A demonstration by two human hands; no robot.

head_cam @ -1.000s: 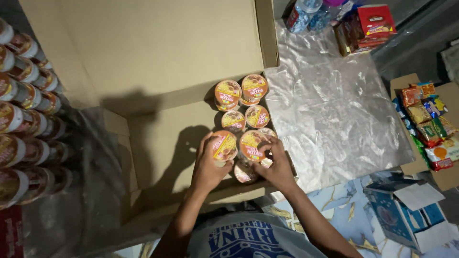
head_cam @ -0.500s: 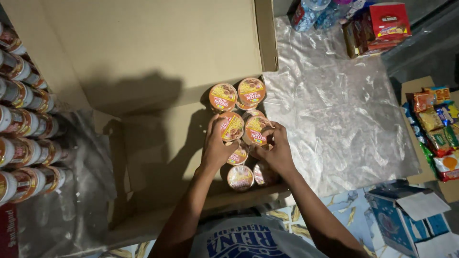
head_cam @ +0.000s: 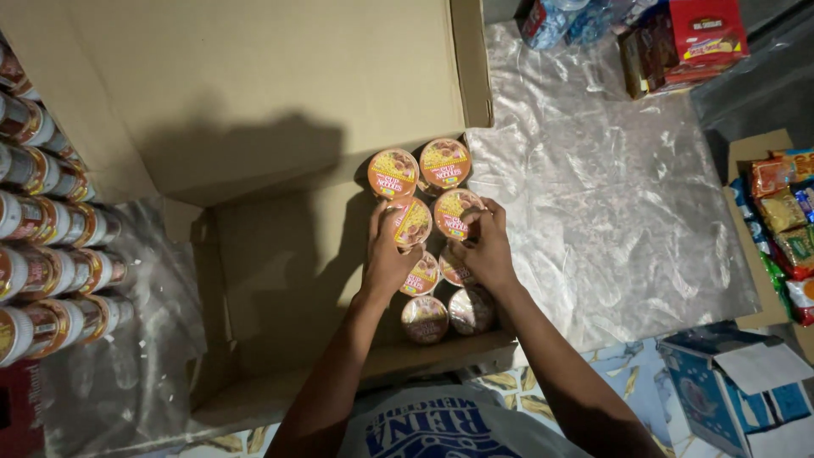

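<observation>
Since the earlier frame both hands have shifted one row up the stack of noodle cups, from the middle pair to the second pair from the top. Left to right: rows of stacked cups [head_cam: 51, 246] lie on their sides along the left edge, over crinkled plastic film. The open cardboard box [head_cam: 280, 280] fills the centre, its raised flap casting shadow over the bare left half of its floor. Along the box's right wall stand the noodle cups [head_cam: 420, 165], round, with orange-yellow lids bearing a food picture, in two columns. The left hand [head_cam: 386, 259] curls its fingers around one cup [head_cam: 413, 222]; the right hand [head_cam: 485, 246] grips the neighbouring cup [head_cam: 458, 212]. Both forearms cross the lower cups, partly hiding them. To the right lies a clear plastic sheet [head_cam: 610, 195]; a red package [head_cam: 708, 34] sits at the top right, a carton of coloured snack packets [head_cam: 784, 229] at the right edge, a blue box [head_cam: 738, 390] at the lower right.
</observation>
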